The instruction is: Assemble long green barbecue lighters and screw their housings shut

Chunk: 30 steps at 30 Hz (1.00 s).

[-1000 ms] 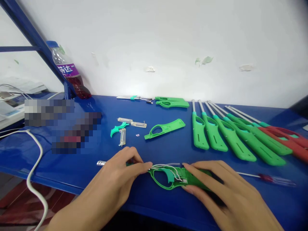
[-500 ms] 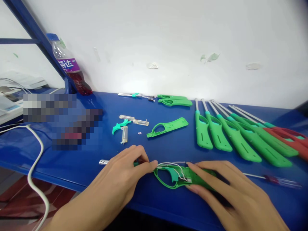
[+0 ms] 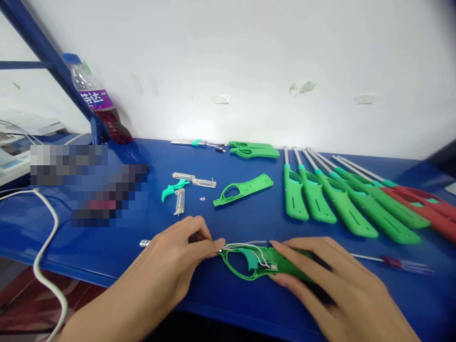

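Observation:
An opened green lighter housing [image 3: 233,272] lies near the front of the blue bench, its inside facing up. A teal trigger [image 3: 252,259] and looping white wires [image 3: 261,256] sit in it. My left hand [image 3: 178,256] pinches the neck end, where the wires meet the metal tube [image 3: 144,243]; the tube's tip sticks out left of the hand, and its middle is hidden. With thumb and fingers on either edge, my right hand [image 3: 331,280] grips the handle part of the housing. Beyond it rests a loose green housing half [image 3: 245,191].
Several green lighters [image 3: 295,194] and red ones [image 3: 423,204] lie at right, beside a screwdriver [image 3: 406,264]. Clear fuel tanks [image 3: 180,201], a loose teal trigger [image 3: 174,188], metal tubes [image 3: 188,142] and stacked housings [image 3: 254,151] lie farther back. A drink bottle [image 3: 99,102] leans left.
The whole view has shifted slightly, so things appear a little farther left. Both hands keep their hold on the lighter, with hardly any movement of the fingers.

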Available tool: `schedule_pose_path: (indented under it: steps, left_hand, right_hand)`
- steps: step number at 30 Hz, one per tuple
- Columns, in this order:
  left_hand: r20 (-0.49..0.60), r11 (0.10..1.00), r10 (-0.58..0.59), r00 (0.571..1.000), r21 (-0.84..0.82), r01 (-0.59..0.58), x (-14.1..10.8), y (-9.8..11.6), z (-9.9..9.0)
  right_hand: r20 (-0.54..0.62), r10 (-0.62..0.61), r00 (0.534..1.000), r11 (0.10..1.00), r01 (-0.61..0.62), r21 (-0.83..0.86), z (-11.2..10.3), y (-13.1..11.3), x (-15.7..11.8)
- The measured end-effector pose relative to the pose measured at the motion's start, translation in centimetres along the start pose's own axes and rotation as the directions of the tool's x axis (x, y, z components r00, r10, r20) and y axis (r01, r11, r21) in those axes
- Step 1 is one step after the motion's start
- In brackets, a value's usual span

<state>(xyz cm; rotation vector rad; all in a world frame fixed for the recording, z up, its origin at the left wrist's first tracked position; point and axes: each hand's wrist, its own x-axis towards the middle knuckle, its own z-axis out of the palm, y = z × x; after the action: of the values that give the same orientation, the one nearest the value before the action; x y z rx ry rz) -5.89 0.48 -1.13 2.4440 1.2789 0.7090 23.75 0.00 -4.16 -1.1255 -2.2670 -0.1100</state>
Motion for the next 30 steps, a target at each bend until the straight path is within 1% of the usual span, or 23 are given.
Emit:
schedule_pose_path:
  steps: [2,5,7,9,13,15,17,20,24,30]
  left_hand:
    - [0.014,1.000,-0.015,1.000,-0.011,0.015,0.1,0.0,-0.1]
    - [0.116,0.997,-0.072,0.991,-0.033,0.077,0.5,0.3,-0.7]
    - [0.180,0.995,-0.087,0.980,-0.039,0.095,0.7,0.5,-1.0]
    - [0.219,0.995,-0.081,0.972,-0.040,0.091,0.8,0.6,-1.1]
    - [0.257,0.993,-0.077,0.963,-0.063,0.096,0.5,0.6,-1.1]
    - [0.255,0.994,-0.058,0.965,-0.076,0.080,0.4,0.5,-1.1]
    - [0.231,0.996,-0.027,0.972,-0.074,0.045,0.4,0.5,-1.0]
    - [0.185,0.999,0.014,0.983,-0.051,-0.004,0.4,0.4,-0.9]
    - [0.149,0.998,0.057,0.987,-0.013,-0.056,0.4,0.2,-0.7]
    - [0.145,0.997,0.079,0.986,0.014,-0.082,0.1,-0.1,-0.8]
  right_hand:
    - [-0.001,0.006,1.000,1.000,-0.006,-0.024,-0.1,-0.2,0.1]
    - [-0.003,-0.007,1.000,0.998,0.007,-0.065,-0.2,-0.5,0.5]
    - [-0.014,-0.029,0.999,0.997,0.028,-0.071,-0.2,-0.7,1.0]
    - [-0.031,-0.049,0.998,0.997,0.047,-0.059,0.1,-0.9,1.6]
    - [-0.058,-0.072,0.996,0.997,0.073,0.016,0.6,-1.3,2.7]
    - [-0.072,-0.090,0.993,0.994,0.094,0.050,0.6,-1.5,2.9]
    - [-0.087,-0.095,0.992,0.992,0.102,0.076,0.5,-1.6,3.0]
    - [-0.111,-0.068,0.992,0.990,0.081,0.113,0.4,-1.7,3.0]
    - [-0.150,-0.042,0.988,0.987,0.064,0.146,0.5,-1.9,3.2]
    - [-0.159,-0.088,0.983,0.987,0.107,0.117,0.3,-2.2,3.5]
